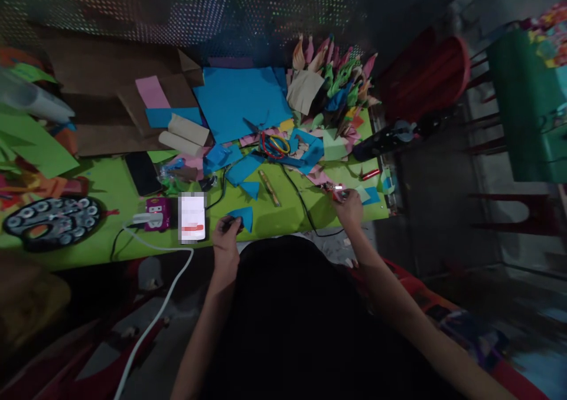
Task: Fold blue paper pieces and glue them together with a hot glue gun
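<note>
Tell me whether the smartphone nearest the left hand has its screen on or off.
On: the smartphone beside the left hand shows a bright, whitish screen with a red strip.

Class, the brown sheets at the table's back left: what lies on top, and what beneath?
On the brown sheets: a pink piece and a blue strip, which a pale roll overlaps. What lies beneath is covered.

No legible text is showing anywhere. The lit phone screen (192, 215) is glowing white behind coarse pixel blocks; a red bar is running across its lower part, but its wording is not resolving. The purple power block (163, 215) is carrying small yellowish marks on top, too tiny to decode. Any print on the yellowish pen (269, 188) is blurring out.
</note>
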`<action>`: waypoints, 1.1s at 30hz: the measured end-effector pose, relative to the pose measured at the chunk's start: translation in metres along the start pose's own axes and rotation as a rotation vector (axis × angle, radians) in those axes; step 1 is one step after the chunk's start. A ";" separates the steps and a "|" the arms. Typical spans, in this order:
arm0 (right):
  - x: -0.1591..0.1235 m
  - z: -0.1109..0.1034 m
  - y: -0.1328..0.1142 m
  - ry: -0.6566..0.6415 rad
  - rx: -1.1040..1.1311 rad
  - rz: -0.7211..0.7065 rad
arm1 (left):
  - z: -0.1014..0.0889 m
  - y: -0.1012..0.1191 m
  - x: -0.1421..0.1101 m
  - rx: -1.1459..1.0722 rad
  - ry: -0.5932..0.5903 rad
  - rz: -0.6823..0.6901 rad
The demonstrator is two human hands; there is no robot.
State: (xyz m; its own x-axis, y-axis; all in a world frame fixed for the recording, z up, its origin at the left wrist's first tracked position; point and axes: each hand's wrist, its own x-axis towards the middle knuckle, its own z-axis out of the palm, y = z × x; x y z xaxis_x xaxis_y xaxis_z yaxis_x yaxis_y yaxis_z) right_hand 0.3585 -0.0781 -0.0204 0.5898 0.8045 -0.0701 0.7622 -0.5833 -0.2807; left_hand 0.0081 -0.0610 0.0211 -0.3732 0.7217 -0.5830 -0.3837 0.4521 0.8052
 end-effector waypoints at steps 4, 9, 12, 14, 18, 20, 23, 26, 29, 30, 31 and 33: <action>0.009 0.004 0.012 -0.094 0.200 0.070 | 0.001 0.002 -0.005 -0.003 -0.039 0.004; 0.019 -0.004 0.015 -0.130 0.354 0.128 | 0.002 0.002 -0.010 -0.018 -0.047 0.010; 0.022 -0.013 0.010 -0.155 0.422 0.175 | 0.004 0.000 -0.012 -0.043 -0.044 0.002; 0.022 -0.019 0.004 -0.177 0.498 0.191 | 0.006 0.000 -0.012 -0.065 -0.036 -0.009; 0.019 -0.034 -0.014 -0.221 0.783 0.145 | 0.008 0.001 -0.013 -0.080 -0.078 -0.002; 0.015 -0.041 -0.029 -0.251 0.966 0.094 | 0.008 0.002 -0.015 -0.077 -0.103 0.016; 0.004 -0.050 -0.057 -0.370 1.106 0.068 | 0.009 0.004 -0.018 -0.082 -0.115 0.039; -0.014 -0.054 -0.084 -0.562 1.188 0.070 | 0.010 0.006 -0.020 -0.075 -0.116 0.051; -0.032 -0.053 -0.106 -0.762 1.249 0.096 | 0.011 0.010 -0.023 -0.061 -0.111 0.068; -0.037 -0.053 -0.112 -0.805 1.263 0.102 | 0.011 0.012 -0.024 -0.063 -0.108 0.074; -0.042 -0.052 -0.117 -0.837 1.276 0.103 | 0.011 0.013 -0.025 -0.067 -0.108 0.077; -0.050 -0.052 -0.127 -0.891 1.287 0.097 | 0.011 0.016 -0.027 -0.074 -0.111 0.080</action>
State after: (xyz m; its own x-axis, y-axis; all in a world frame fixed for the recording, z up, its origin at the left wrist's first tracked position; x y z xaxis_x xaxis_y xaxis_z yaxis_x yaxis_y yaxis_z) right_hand 0.2458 -0.0500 0.0690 -0.0749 0.8469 -0.5265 -0.2731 -0.5252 -0.8059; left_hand 0.0212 -0.0675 0.0508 -0.3114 0.8091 -0.4984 -0.4188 0.3539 0.8363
